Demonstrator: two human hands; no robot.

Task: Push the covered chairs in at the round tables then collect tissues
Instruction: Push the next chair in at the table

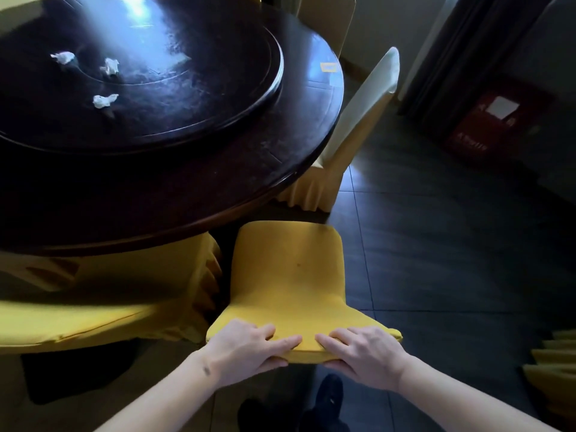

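Note:
A yellow covered chair [288, 275] stands right in front of me, its seat just short of the dark round table [218, 188]. My left hand [246, 349] and my right hand [363, 350] both grip the top edge of its backrest, fingers over the front and thumbs behind. Three crumpled white tissues lie on the table's turntable [243, 98]: one tissue [64, 57] at far left, a second tissue [109, 67] beside it, a third tissue [104, 100] nearer me.
Another yellow covered chair [93, 316] stands at my left, partly under the table. A pale covered chair [358, 120] is at the table's right side. Dark tiled floor [452, 260] lies to the right, with a red box [495, 123] by the wall and yellow pleated fabric [551, 369] at the right edge.

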